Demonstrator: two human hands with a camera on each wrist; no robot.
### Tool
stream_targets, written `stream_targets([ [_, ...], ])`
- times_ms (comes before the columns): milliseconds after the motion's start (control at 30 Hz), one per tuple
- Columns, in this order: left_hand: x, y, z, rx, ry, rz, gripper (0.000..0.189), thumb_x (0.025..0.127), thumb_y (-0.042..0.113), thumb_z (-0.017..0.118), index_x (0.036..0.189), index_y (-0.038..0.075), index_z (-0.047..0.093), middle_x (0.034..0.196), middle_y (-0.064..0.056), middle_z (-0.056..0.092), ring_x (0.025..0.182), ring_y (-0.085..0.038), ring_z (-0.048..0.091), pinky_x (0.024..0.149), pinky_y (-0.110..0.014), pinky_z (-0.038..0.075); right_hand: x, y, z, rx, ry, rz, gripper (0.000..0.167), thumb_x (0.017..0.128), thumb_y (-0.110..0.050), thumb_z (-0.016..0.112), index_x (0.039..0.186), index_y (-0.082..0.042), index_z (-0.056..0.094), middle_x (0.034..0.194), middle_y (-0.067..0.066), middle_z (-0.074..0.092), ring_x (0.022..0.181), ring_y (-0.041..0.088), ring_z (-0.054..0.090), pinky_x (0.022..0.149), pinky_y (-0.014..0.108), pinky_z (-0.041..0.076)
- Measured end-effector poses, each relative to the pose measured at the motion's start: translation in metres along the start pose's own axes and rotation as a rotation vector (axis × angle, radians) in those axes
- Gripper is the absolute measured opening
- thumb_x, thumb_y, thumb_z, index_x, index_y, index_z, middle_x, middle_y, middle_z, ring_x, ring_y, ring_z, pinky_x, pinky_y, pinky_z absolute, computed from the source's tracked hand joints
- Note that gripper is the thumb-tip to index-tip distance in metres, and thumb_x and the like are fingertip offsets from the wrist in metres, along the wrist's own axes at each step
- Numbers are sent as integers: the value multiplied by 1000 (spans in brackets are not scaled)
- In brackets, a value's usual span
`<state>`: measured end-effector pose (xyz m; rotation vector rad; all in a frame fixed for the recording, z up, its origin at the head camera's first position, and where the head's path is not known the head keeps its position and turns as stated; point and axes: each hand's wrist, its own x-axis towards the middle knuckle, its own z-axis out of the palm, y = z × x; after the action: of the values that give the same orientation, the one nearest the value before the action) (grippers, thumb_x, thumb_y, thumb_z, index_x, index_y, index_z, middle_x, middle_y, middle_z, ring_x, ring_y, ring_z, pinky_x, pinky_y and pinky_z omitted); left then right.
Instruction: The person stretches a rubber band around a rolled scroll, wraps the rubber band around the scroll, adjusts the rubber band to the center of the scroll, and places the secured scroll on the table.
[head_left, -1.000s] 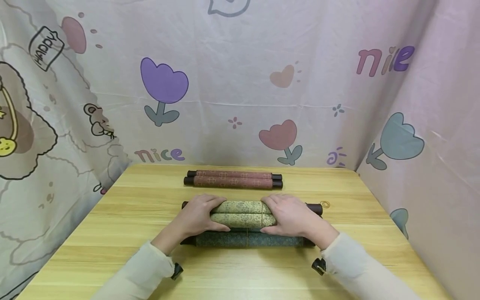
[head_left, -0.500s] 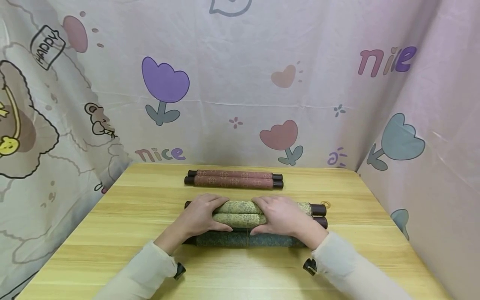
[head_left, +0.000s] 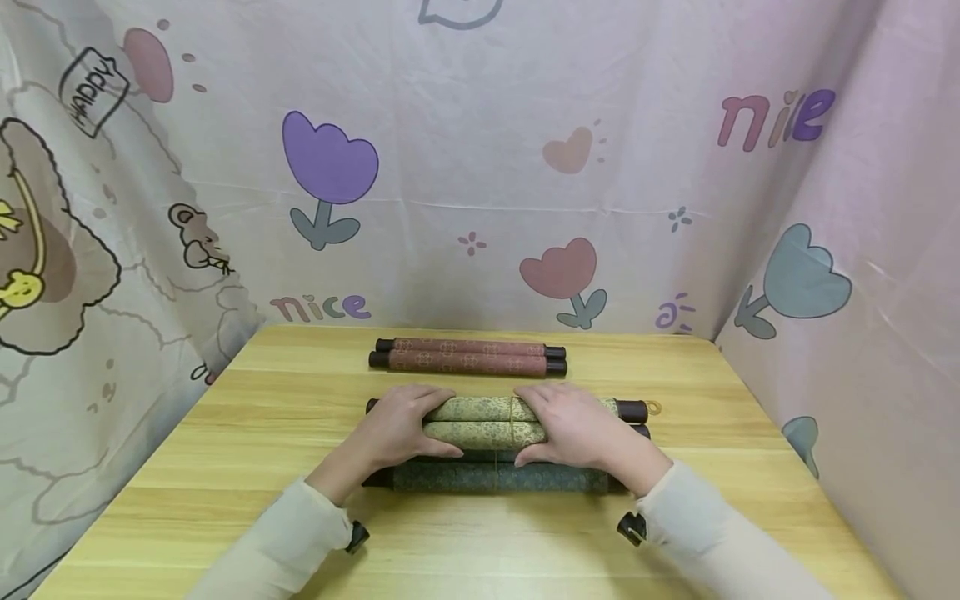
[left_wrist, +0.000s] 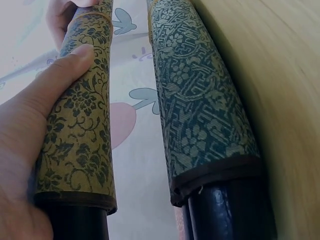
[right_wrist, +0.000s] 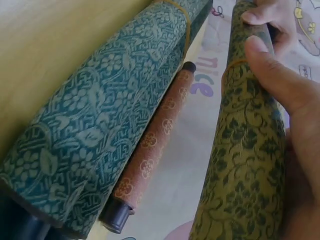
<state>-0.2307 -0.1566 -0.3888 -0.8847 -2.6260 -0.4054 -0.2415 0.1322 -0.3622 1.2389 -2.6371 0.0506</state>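
A gold-green patterned double-rolled scroll (head_left: 480, 409) with black ends lies across both hands. My left hand (head_left: 397, 427) grips it near the left end, thumb along its near side. Farther right, my right hand (head_left: 577, 429) holds the same scroll, beside a thin rubber band (head_left: 512, 422) that circles it. In the right wrist view, the right thumb presses the gold-green scroll (right_wrist: 245, 140) close to the band. A blue patterned scroll (head_left: 442, 477), also banded, lies on the table just nearer than the gold-green one, partly covered by it.
Behind lies a red patterned double-rolled scroll (head_left: 465, 358) with black ends. A loose rubber band (head_left: 654, 407) rests on the wooden table (head_left: 735, 500) by the gold-green scroll's right end. A printed curtain (head_left: 450, 150) hangs along the back and sides.
My right hand slid left along the gold-green scroll, over its band, then back right, so the band shows again, slightly farther left. My left hand has stayed nearly in place.
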Motion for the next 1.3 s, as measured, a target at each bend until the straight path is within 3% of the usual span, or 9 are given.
stream_targets([
  [367, 2, 3, 3, 15, 29, 57, 83, 65, 61, 83, 127, 8, 65, 116, -8, 68, 105, -25, 65, 93, -45, 51, 5, -4, 9, -95, 40, -49, 86, 82, -68, 62, 135, -1, 52, 126, 12, 62, 115, 28, 60, 101, 43, 46],
  [533, 3, 5, 4, 6, 20, 58, 84, 66, 62, 81, 128, 8, 65, 117, -8, 68, 105, -26, 64, 92, -47, 50, 7, -7, 9, -63, 18, -28, 92, 81, -73, 58, 139, -2, 50, 129, 12, 61, 117, 28, 58, 103, 42, 44],
  [767, 3, 2, 0, 7, -1, 17, 84, 66, 59, 83, 129, 8, 64, 120, -10, 67, 108, -29, 63, 93, -47, 51, 0, 2, -1, 43, 5, 17, 100, 77, -69, 66, 147, -2, 41, 140, 15, 52, 126, 34, 51, 107, 48, 38],
  [1100, -1, -3, -4, 14, -27, -11, 84, 67, 59, 82, 131, 8, 63, 123, -10, 66, 111, -29, 62, 96, -51, 48, -22, 23, -6, 9, 15, 43, 106, 77, -86, 37, 147, -6, 42, 143, 12, 50, 127, 33, 50, 107, 50, 38],
  [1300, -3, -6, -5, 4, -12, -6, 84, 64, 57, 85, 129, 8, 64, 121, -10, 66, 110, -30, 63, 95, -50, 48, -36, 33, -6, 10, 36, 72, 101, 78, -81, 49, 146, -7, 44, 139, 13, 53, 125, 34, 52, 104, 51, 41],
])
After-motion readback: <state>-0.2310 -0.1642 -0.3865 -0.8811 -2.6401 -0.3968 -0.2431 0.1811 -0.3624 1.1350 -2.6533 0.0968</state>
